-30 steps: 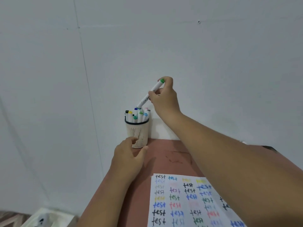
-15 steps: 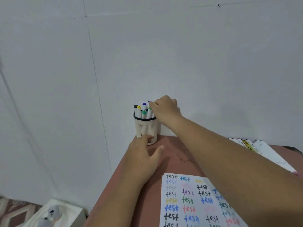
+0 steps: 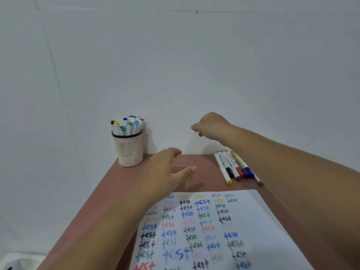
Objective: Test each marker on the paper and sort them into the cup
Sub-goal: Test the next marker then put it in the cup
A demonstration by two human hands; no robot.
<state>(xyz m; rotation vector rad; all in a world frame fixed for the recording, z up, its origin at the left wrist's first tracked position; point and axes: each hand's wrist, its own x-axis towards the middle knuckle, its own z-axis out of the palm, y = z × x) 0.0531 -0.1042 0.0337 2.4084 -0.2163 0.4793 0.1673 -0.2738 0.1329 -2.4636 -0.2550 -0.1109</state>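
Where the smooth reddish-brown tabletop (image 3: 124,178) meets the wall, capped white markers (image 3: 127,125) are held upright in a ribbed cream cup (image 3: 129,151). The left hand (image 3: 165,172) is kept empty with fingers relaxed apart; the right hand (image 3: 211,125) is loosely curled, nothing held.

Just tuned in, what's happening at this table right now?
A person is testing markers on paper already covered with the word "test" in many colours. Both hands are empty: the left hand hovers open over the table, the right hand hangs in the air above a row of loose markers. The cup at the back left holds a bunch of markers.
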